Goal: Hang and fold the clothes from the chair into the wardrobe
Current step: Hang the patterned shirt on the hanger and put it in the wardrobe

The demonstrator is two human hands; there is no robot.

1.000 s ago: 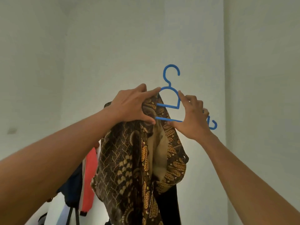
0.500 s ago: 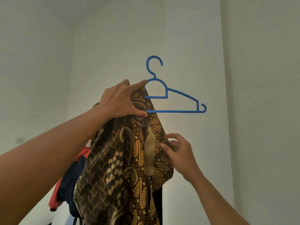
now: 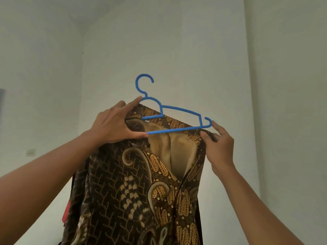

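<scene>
A brown and gold batik shirt (image 3: 134,188) hangs in front of me, held up at head height. A blue plastic hanger (image 3: 178,110) sits partly inside its collar, hook pointing up. My left hand (image 3: 113,124) grips the hanger's left side together with the shirt's shoulder, thumb under the bottom bar. My right hand (image 3: 218,140) pinches the shirt's other shoulder at the hanger's right tip. The hanger's left arm is hidden under the fabric and my hand.
White walls (image 3: 194,50) meet in a corner behind the shirt. A red garment (image 3: 66,212) shows at lower left behind my left forearm. A wall switch plate (image 3: 31,152) sits on the left wall.
My right hand has moved up from the shirt's front to the hanger's right tip, pulling the shoulder fabric toward that end. The shirt has spread open wider.
</scene>
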